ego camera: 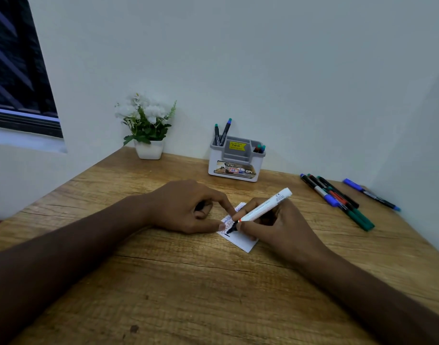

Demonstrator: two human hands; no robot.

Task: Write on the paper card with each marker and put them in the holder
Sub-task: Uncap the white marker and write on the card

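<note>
A small white paper card (241,239) is seen at the centre of the frame, lying flat, with blue and red writing on its upper part and a short black stroke at its left edge. A white-barrelled marker (262,210) with a black tip is tilted over it, tip on the card. A white and grey holder (236,168) stands above centre; four markers are stood in it. Five loose markers (338,197) are laid at right.

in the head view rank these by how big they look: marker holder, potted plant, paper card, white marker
1. potted plant, largest
2. marker holder, a bit smaller
3. paper card and white marker: unsure, since both hands cover much of the card and both lie nearer the camera
</note>
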